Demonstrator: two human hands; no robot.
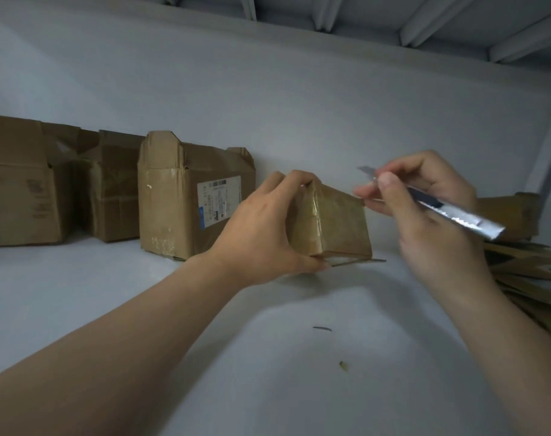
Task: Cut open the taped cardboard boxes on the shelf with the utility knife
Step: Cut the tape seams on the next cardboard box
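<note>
Three boxes [195, 199] behind, left hand [261, 231] gripping fourth box [340, 225], right hand [428, 240] holding knife [463, 217]

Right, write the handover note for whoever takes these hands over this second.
Left hand grips the small taped box by its left end, steadying it on the shelf.
Right hand holds the utility knife, blade out, raised above the box's right top corner, not cutting.
Done: three boxes along the back wall look opened; flattened cardboard lies at right.
Left: slit this box's tape; it looks uncut.
</note>
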